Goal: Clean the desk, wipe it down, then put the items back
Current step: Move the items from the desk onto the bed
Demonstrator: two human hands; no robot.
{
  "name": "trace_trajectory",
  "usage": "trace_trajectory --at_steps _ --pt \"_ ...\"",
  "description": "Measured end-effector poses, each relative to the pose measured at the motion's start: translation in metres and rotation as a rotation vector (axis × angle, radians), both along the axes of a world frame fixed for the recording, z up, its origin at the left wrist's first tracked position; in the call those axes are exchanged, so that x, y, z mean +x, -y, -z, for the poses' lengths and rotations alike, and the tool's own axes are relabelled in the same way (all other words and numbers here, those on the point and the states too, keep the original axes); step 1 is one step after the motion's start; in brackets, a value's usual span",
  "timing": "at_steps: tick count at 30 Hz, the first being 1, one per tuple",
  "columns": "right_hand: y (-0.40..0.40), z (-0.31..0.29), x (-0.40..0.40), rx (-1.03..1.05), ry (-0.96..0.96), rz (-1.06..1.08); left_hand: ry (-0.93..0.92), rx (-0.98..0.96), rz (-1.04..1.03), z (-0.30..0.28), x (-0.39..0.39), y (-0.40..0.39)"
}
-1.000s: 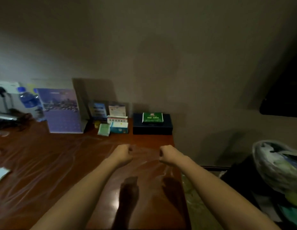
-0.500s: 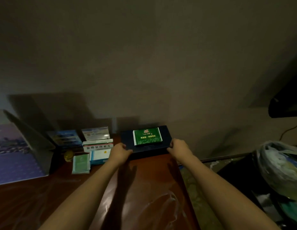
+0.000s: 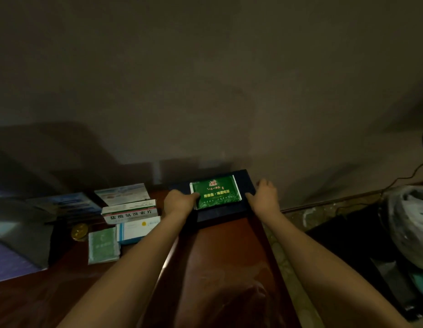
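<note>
Far over on the left, a purple and grey stand-up card (image 3: 14, 247) sits on the dark red desk (image 3: 220, 268); next to it is a small gold round thing (image 3: 79, 231), then a pale green packet (image 3: 103, 245) lying flat; behind that are a white medicine box (image 3: 130, 213) on top of a blue and white box (image 3: 138, 229), with two picture cards (image 3: 122, 194) leaning near the wall; then comes the left hand (image 3: 179, 202), holding the left side of a dark blue box (image 3: 220, 211) at the back corner of the desk, its thumb touching the green packet (image 3: 215, 194) on top; the right hand (image 3: 264, 194) holds the box's right side, fingers curled over the edge; on the far right a plastic bag (image 3: 409, 223) sits off the desk.
</note>
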State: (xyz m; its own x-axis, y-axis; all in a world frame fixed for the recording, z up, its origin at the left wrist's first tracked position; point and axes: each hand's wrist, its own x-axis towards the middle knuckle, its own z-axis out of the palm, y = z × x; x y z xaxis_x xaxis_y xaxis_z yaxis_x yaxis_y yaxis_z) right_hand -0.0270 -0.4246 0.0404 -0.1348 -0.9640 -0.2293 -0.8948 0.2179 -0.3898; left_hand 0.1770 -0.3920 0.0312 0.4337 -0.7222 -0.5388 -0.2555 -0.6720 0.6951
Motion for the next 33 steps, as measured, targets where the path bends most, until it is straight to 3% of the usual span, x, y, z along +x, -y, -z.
trace_trajectory --at_steps 10,20,26,33 --pt "0.004 0.015 0.012 0.046 0.070 0.046 0.125 0.118 0.024 0.006 -0.015 0.012" --pt "0.011 0.020 0.018 0.101 0.071 0.100 0.226 0.086 0.071 0.004 -0.027 0.014" --pt "0.019 0.021 0.019 0.217 0.161 0.178 -0.055 -0.075 0.000 0.010 -0.023 0.009" --pt "-0.015 0.018 0.001 0.188 0.106 0.269 -0.184 -0.157 -0.019 0.009 -0.016 -0.011"
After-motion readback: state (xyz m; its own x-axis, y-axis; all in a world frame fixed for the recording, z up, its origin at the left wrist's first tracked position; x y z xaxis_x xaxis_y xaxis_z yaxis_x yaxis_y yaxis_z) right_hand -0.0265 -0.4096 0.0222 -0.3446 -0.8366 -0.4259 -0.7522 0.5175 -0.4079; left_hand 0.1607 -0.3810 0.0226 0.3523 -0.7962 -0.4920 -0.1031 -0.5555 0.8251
